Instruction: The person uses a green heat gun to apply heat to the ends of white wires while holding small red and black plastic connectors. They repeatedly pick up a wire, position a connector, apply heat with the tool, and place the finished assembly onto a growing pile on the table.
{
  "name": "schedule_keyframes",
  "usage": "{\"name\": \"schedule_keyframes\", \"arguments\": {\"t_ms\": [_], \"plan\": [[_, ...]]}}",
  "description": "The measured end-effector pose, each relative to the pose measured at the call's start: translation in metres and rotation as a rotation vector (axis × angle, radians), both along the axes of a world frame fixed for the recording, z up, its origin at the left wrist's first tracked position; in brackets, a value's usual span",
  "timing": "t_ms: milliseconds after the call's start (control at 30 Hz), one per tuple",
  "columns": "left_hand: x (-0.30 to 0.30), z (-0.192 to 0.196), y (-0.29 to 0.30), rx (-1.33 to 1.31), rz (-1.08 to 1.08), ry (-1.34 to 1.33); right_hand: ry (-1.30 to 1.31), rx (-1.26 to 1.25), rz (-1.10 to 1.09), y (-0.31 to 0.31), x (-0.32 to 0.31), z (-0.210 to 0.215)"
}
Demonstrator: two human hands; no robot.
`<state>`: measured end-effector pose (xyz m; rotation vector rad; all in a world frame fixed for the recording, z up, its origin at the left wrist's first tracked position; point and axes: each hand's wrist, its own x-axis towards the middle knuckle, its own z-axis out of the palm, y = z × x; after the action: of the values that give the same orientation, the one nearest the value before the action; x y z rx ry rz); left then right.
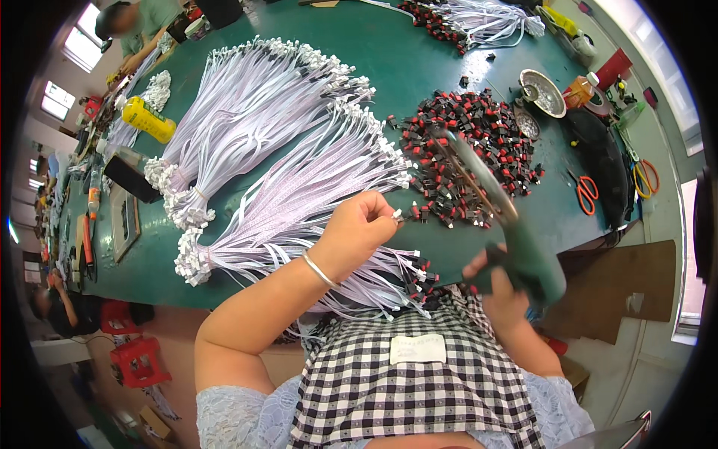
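My left hand [357, 232] is closed in a pinch over the near bundle of cables, with a small white connector [397, 215] at its fingertips. Whether a wire runs from the connector into my palm is hidden. My right hand [502, 295] grips a tool [535, 266] with a dark green handle and long metal jaws, smeared by motion. Those jaws [479, 173] point up and left above a pile of small black-and-red connectors [479, 138]. Below my left wrist, a loose cable bunch [366, 288], with some black-and-red ends, lies over the table edge.
Two big bundles of flat white cables [254, 105] fan across the green table [419, 75]. A yellow bottle [148, 120] lies at left; a metal bowl [542, 93] and orange-handled scissors [585, 193] lie at right. Another person [138, 34] sits at far left.
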<state>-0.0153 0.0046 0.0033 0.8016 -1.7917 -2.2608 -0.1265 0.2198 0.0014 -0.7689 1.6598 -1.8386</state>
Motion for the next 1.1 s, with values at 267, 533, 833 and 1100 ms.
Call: {"name": "schedule_keyframes", "arguments": {"t_ms": [267,533,833,1100], "plan": [[0.007,0.011,0.003,0.047,-0.057,0.065,-0.055,0.004,0.088,-0.080,0.003,0.002],[0.014,0.019,0.000,0.140,0.070,0.103,-0.200,0.144,0.066,-0.076,0.006,0.011],[0.016,0.006,0.002,-0.029,-0.025,0.168,-0.285,0.116,0.054,-0.075,0.011,0.011],[0.019,0.007,0.000,-0.068,-0.089,0.073,-0.173,0.056,0.098,-0.069,0.014,0.004]]}}
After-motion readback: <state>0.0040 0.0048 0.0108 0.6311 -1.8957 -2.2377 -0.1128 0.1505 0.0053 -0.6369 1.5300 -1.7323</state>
